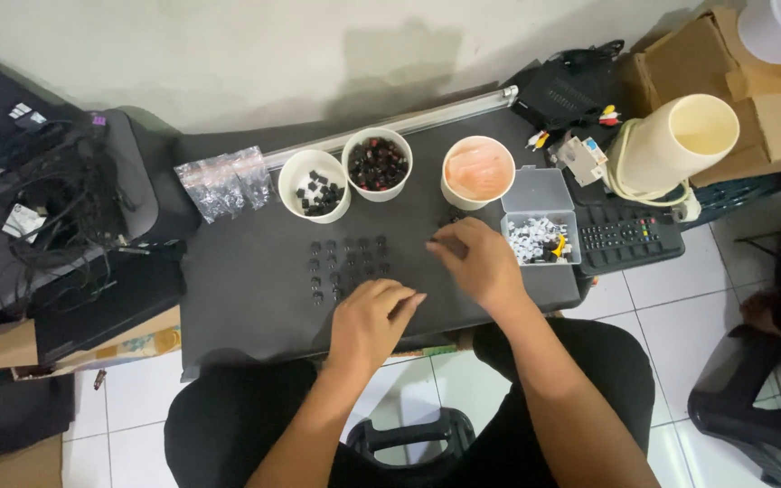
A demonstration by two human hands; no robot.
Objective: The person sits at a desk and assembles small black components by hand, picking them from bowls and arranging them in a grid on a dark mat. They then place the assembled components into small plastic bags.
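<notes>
On the dark counter (255, 307) small black parts (347, 267) lie in neat rows, evenly spaced and easy to count. The left hand (368, 321) rests loosely curled at their 5 o'clock, fingers bent, gripping nothing visible. The right hand (476, 260) sits at their 3 o'clock, fingertips pinched near a tiny piece; whether it holds it, I cannot tell. Three paper cups (378, 164) stand at 12 o'clock and a clear plastic box (540, 226) lies beside the right hand, within reach.

The person wears black trousers, both forearms are bare with no sleeves showing, and the left hand (371, 318) and right hand (479, 262) carry no gloves, rings or watch.
</notes>
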